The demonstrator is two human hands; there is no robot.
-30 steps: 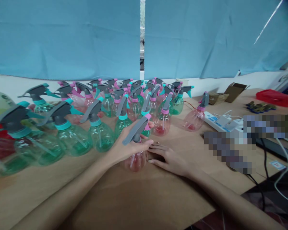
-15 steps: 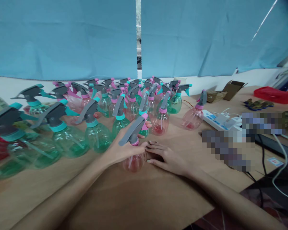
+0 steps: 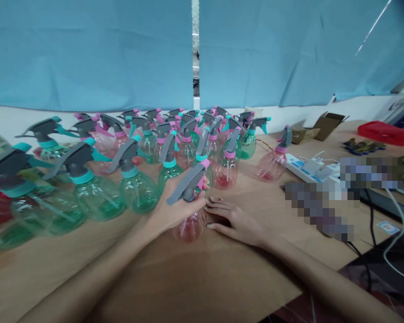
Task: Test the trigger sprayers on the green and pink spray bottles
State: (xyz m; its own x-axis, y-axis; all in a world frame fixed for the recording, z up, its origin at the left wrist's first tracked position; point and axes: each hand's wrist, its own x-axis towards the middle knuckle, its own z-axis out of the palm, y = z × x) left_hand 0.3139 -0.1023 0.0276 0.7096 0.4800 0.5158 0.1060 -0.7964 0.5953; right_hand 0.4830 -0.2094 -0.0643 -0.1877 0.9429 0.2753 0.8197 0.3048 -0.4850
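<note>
A pink spray bottle [image 3: 189, 228] with a grey and pink spray head [image 3: 189, 179] stands upright near the middle of the table. My left hand [image 3: 177, 204] is wrapped round its neck, below the grey lever. At the right side of the bottle lies my right hand [image 3: 234, 220], fingers stretched out and fingertips beside the bottle; whether they touch it is hard to tell. Just behind are a green bottle [image 3: 170, 174] and another pink bottle [image 3: 226, 172], both upright.
Several green and pink spray bottles fill the table's left and back, including a green one [image 3: 139, 193]. One pink bottle [image 3: 272, 165] leans at the right. Beyond it are a power strip [image 3: 303, 169], cables, an open cardboard box [image 3: 328, 125] and a red tray [image 3: 387, 133].
The fingers of my left hand have closed round the bottle's neck, covering its pink collar. My right hand has stayed almost where it was.
</note>
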